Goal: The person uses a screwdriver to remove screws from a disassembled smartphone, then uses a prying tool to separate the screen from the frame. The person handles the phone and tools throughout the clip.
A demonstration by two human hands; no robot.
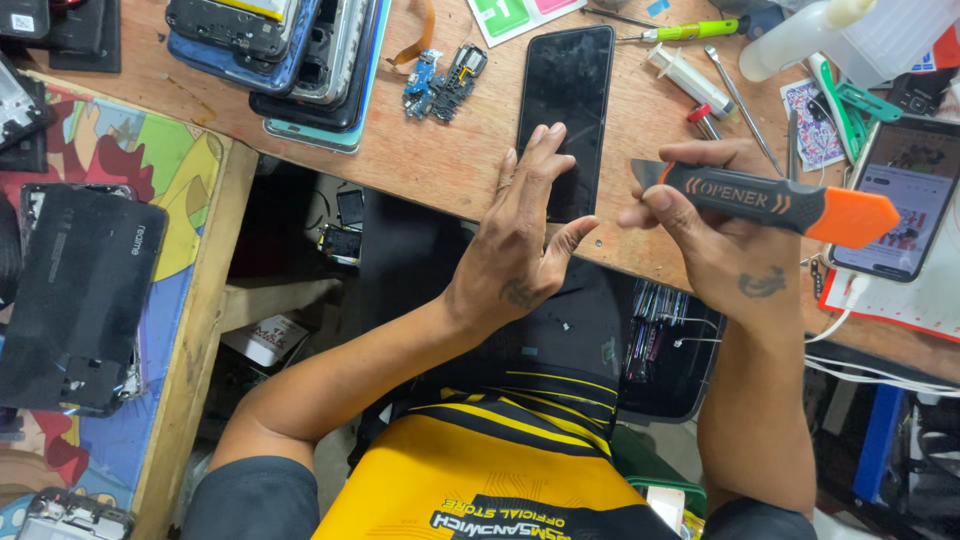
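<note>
From the head camera we look down on a wooden workbench (pixel 470 150). A dark smartphone (pixel 565 85) lies flat on it, screen up, its near end reaching the bench edge. Our left hand (pixel 525 240) is open, fingers spread and straight, the fingertips pressing on the lower part of the phone's glass. Our right hand (pixel 720 235) is closed around a black and orange opening tool (pixel 765 198), held level just to the right of the phone, its thin dark tip pointing at the phone's right edge; we cannot tell whether it touches.

Behind the phone lie a small blue circuit part (pixel 440 80), a syringe (pixel 690 78), a yellow-handled screwdriver (pixel 690 30) and metal tweezers (pixel 740 95). A stack of phone shells (pixel 280 50) sits at the far left, and a lit phone (pixel 905 195) lies right of the tool.
</note>
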